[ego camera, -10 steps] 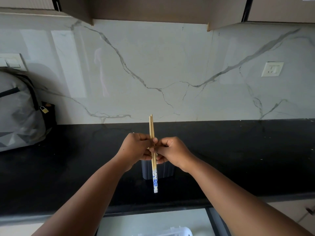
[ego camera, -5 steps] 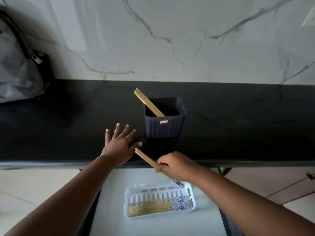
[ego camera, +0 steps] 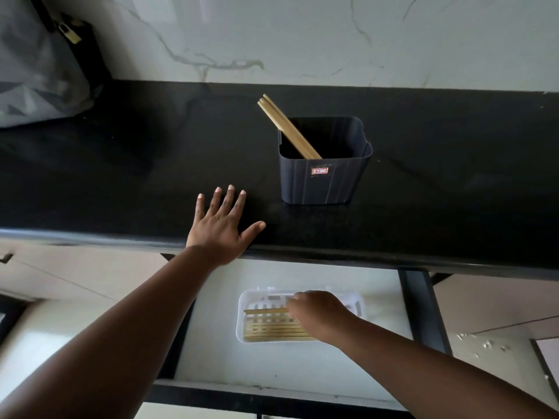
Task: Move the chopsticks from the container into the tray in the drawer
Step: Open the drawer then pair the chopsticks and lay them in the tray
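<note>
The person leans over a black counter (ego camera: 121, 176), their left hand (ego camera: 222, 228) laid flat near its front edge, fingers spread wide and holding nothing. At about two o'clock from that hand, close by, a dark square container (ego camera: 323, 176) stands upright on the counter, and a few wooden chopsticks (ego camera: 287, 125) lean out of it, their tips pointing up toward ten o'clock. Below the counter edge the drawer (ego camera: 302, 367) is pulled open, pale inside, and a white slotted tray (ego camera: 245, 309) sits in it at roughly six o'clock from the container. Several chopsticks lie side by side along the tray's near half. The right hand (ego camera: 320, 316) reaches down over the tray's right part, fingers curled together on a pair of chopsticks (ego camera: 264, 310) that lies level across the tray's middle, pointing to nine o'clock. A grey bag (ego camera: 36, 71) with a small brass padlock (ego camera: 70, 34) rests at the counter's far left, against the marble wall (ego camera: 332, 34).
</note>
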